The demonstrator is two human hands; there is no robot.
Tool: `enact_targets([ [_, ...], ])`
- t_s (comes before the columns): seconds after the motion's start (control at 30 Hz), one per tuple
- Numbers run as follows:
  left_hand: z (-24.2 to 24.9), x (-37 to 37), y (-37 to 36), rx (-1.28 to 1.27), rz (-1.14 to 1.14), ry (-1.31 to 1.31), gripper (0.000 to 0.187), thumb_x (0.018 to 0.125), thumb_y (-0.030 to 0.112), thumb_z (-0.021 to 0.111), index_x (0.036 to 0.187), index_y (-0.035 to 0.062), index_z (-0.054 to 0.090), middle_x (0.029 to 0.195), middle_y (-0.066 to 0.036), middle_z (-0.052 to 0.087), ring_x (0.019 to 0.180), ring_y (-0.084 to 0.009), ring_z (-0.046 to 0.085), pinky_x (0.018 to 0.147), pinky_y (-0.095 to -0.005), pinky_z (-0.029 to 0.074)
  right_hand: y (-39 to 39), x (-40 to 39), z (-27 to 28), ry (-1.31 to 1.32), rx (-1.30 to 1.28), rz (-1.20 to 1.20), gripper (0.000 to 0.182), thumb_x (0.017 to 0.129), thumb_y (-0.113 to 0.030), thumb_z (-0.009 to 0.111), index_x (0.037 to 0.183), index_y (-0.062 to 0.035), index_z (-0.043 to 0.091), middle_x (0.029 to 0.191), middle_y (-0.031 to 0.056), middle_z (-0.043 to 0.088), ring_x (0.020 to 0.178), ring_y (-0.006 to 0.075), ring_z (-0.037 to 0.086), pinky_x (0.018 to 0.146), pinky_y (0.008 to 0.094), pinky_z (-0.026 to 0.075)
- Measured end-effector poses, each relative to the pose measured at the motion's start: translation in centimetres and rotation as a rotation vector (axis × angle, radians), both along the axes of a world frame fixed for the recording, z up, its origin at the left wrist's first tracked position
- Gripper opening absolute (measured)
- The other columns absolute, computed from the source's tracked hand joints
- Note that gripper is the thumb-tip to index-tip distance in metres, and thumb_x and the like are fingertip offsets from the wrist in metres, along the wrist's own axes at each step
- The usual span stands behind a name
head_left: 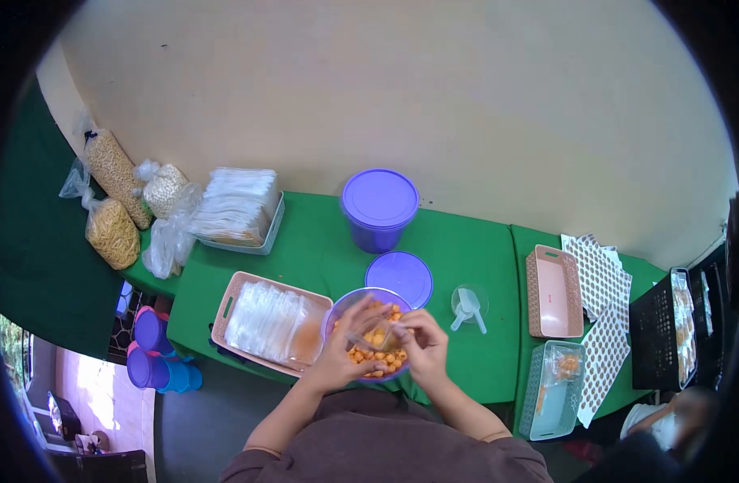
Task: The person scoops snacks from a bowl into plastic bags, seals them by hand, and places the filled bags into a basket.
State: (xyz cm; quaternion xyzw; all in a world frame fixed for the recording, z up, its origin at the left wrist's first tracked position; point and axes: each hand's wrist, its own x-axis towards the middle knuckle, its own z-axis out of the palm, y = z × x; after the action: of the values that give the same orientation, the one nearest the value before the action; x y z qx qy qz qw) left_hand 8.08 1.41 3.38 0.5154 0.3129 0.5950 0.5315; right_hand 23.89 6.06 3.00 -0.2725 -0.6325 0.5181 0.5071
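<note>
- Left hand (pixel 341 354): fingers curled, pinching one edge of a small clear bag (pixel 375 332) over the bowl.
- Right hand (pixel 424 342): fingers bent, gripping the opposite edge of the same clear bag; whether anything is inside it is hard to tell at this size.
- Purple bowl (pixel 341 310): translucent, at the near table edge directly under both hands, holding small orange snack pieces (pixel 377 362).
- Pink basket (pixel 234 299): just left of the bowl, touching or nearly so, filled with flat clear plastic bags (pixel 264 322).
- Teal basket (pixel 538 402): at the near right, on the second table section, with a few filled packets (pixel 567 364) inside.
- Purple lid (pixel 399 276): lies flat just behind the bowl.
- Clear scoop (pixel 468 307): right of the lid, lying on the green table (pixel 321 249).
- Second pink basket (pixel 553 291): behind the teal one, beside sheets of dotted paper (pixel 601 278).
- Lidded purple tub (pixel 380 209): upright, behind the loose lid, near the wall.
- White tray (pixel 269 233): far left of the tub, stacked with clear bags (pixel 236 205).
- Three sacks of pale snacks (pixel 115 205): farthest left, against the wall.
- Purple and blue containers (pixel 156 354): below the table on the left, on the floor.
</note>
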Motion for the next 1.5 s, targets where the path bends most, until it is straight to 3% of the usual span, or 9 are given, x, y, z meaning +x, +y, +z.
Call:
enact_targets([
  [0.13,-0.8,-0.6,-0.1,-0.079,0.093,0.206,0.075,0.079,0.012,0.078,0.142,0.0052,0.038,0.138,-0.013,0.05,0.125,-0.0215,0.05,0.104,-0.0368,0.043,0.1,-0.3,-0.6,0.315,-0.148,-0.022,0.005,0.091,0.0,0.061,0.094,-0.0007,0.058,0.094,0.0089,0.059,0.087,0.015,0.056,0.079,0.0287,0.045],
  [0.2,-2.2,-0.5,0.0,-0.31,0.012,0.342,0.054,0.078,0.013,0.079,0.126,0.0022,0.056,0.119,-0.01,0.064,0.111,-0.0177,0.061,0.096,-0.0343,0.048,0.4,-0.3,-0.8,0.322,-0.113,-0.052,0.005,0.091,0.0,0.061,0.094,-0.0012,0.057,0.094,0.009,0.059,0.087,0.0149,0.056,0.079,0.0282,0.045],
  [0.4,-1.5,0.1,-0.3,-0.29,0.098,0.382,0.029,0.079,0.01,0.077,0.105,0.0009,0.068,0.093,-0.005,0.072,0.094,-0.0176,0.068,0.087,-0.0317,0.052,0.8,-0.3,-1.1,0.365,-0.16,-0.058,0.004,0.092,-0.001,0.059,0.095,-0.0025,0.056,0.095,0.0098,0.06,0.09,0.0154,0.057,0.079,0.0281,0.046],
  [0.63,-3.1,0.7,0.3,0.028,0.213,0.495,0.046,0.082,0.008,0.072,0.125,0.0019,0.057,0.12,-0.011,0.064,0.116,-0.0214,0.058,0.101,-0.0336,0.044,-0.3,-1.4,-1.8,0.301,0.0,-0.034,0.007,0.092,0.002,0.059,0.097,-0.0011,0.057,0.102,0.0125,0.058,0.096,0.0172,0.058,0.084,0.0284,0.047],
  [0.73,-1.7,0.8,-0.1,-0.026,0.242,0.242,0.047,0.084,0.008,0.07,0.127,0.0019,0.052,0.129,-0.013,0.057,0.123,-0.0219,0.052,0.106,-0.035,0.039,0.2,-1.0,-1.8,0.185,0.007,-0.073,0.007,0.091,0.003,0.06,0.097,-0.0001,0.058,0.103,0.0121,0.057,0.097,0.0179,0.057,0.085,0.0275,0.047],
  [0.97,-4.2,-0.7,-0.4,-0.164,0.318,0.159,0.03,0.088,0.019,0.072,0.108,-0.001,0.065,0.095,-0.007,0.07,0.091,-0.0159,0.067,0.081,-0.0281,0.052,0.4,-0.7,-2.8,-0.063,0.157,-0.169,0.008,0.088,-0.001,0.065,0.096,0.0019,0.062,0.102,0.0113,0.058,0.1,0.0196,0.057,0.089,0.0314,0.046],
  [1.03,-3.1,0.1,-0.5,-0.187,0.431,0.129,0.025,0.092,0.02,0.067,0.104,-0.0009,0.067,0.09,-0.005,0.07,0.085,-0.0136,0.067,0.077,-0.0264,0.052,0.4,-0.9,-2.9,0.1,-0.073,-0.156,0.013,0.086,-0.006,0.069,0.096,0.0015,0.064,0.1,0.0097,0.059,0.099,0.0179,0.056,0.086,0.0302,0.045],
  [1.13,-2.2,0.1,-0.1,-0.173,0.378,0.025,0.022,0.093,0.019,0.065,0.102,-0.0008,0.068,0.092,-0.005,0.071,0.086,-0.011,0.065,0.077,-0.026,0.051,0.3,-1.6,-1.7,0.173,-0.322,-0.071,0.014,0.085,-0.007,0.071,0.094,0.0024,0.066,0.095,0.0085,0.061,0.092,0.0164,0.057,0.083,0.0294,0.045],
  [1.5,-3.8,-1.6,-0.1,-0.267,0.196,0.175,0.035,0.1,0.028,0.052,0.116,-0.0009,0.065,0.092,-0.006,0.071,0.088,-0.0124,0.065,0.08,-0.0264,0.05,1.2,1.1,-1.4,-0.102,-0.189,0.068,0.019,0.092,-0.016,0.063,0.095,0.0018,0.07,0.094,0.0077,0.064,0.086,0.015,0.059,0.077,0.0292,0.045],
])
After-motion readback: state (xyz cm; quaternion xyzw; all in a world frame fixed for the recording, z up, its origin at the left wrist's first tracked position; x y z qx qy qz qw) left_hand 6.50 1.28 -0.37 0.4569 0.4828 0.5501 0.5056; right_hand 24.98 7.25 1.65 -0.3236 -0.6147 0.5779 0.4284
